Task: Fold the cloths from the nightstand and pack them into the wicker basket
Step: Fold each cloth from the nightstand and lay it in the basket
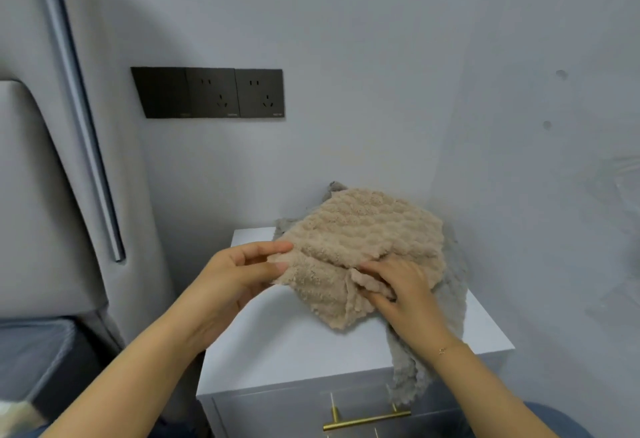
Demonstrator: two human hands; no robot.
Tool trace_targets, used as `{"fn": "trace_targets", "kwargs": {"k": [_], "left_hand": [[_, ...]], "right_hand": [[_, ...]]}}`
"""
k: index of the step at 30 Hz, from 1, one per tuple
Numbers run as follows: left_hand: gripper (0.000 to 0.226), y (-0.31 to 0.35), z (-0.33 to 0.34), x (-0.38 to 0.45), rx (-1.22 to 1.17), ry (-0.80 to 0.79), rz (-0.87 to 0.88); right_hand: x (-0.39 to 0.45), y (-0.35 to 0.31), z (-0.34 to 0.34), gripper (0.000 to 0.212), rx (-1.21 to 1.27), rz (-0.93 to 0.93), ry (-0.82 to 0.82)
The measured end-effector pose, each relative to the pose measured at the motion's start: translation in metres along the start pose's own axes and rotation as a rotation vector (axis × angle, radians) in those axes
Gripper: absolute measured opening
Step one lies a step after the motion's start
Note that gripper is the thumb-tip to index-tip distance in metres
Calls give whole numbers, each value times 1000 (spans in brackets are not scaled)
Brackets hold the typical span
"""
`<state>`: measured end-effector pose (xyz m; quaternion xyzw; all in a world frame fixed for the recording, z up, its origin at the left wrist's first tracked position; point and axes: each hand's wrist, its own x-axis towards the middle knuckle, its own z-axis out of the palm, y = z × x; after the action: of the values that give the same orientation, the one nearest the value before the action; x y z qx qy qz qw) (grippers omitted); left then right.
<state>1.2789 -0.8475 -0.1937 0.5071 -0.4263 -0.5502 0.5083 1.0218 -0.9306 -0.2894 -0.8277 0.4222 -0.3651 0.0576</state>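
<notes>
Gripping the beige cloth [360, 240] atop the grey cloth [450, 285] on the nightstand [294, 340], left hand [232, 278] pinching its edge, right hand [398, 288] clutching a fold, folding seems underway; next likely needs flattening.

The front and left of the table [298, 344] lie bare. The beige cloth [360, 240] heaped on a grey cloth [412, 378] fills the back right, walls [346, 39] close behind and right.
</notes>
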Motion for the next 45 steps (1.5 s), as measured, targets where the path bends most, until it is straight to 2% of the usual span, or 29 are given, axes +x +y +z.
{"fn": "trace_targets", "kwargs": {"k": [2,5,6,9,11,14,18,22,26,28,32,34,38,42,45], "left_hand": [[46,6,-6,-7,37,-53,2],[58,22,-18,-11,101,-40,70],[57,28,-20,-12,119,-22,101],[38,58,-24,-15,243,85,268],[19,82,-28,-12,274,141,366],[23,119,-37,-4,201,183,423],[25,162,-45,17,-3,202,390],[25,180,-43,48,16,235,419],[35,188,-38,59,119,307,527],[31,188,-35,53,112,316,563],[22,173,-36,25,151,326,697],[18,156,-45,8,211,322,705],[16,98,-64,-18,380,276,565],[13,17,-77,-38,440,285,482],[18,-31,-88,-53,469,184,384]], "right_hand": [[3,-10,-10,20,56,-2,64],[22,-43,-44,9,339,68,138],[31,-53,-58,17,438,101,156],[69,-82,-107,42,653,191,226],[92,-94,-133,42,738,215,266],[123,-103,-162,28,792,232,338],[165,-104,-184,10,794,260,432],[201,-93,-187,20,779,309,403],[221,-87,-187,14,819,323,426],[223,-87,-190,15,829,311,428],[194,-93,-188,16,761,252,387],[165,-96,-181,16,701,208,327],[98,-98,-152,15,607,158,145],[30,-81,-109,16,580,198,-77],[-9,-64,-90,12,547,253,-220]]}}
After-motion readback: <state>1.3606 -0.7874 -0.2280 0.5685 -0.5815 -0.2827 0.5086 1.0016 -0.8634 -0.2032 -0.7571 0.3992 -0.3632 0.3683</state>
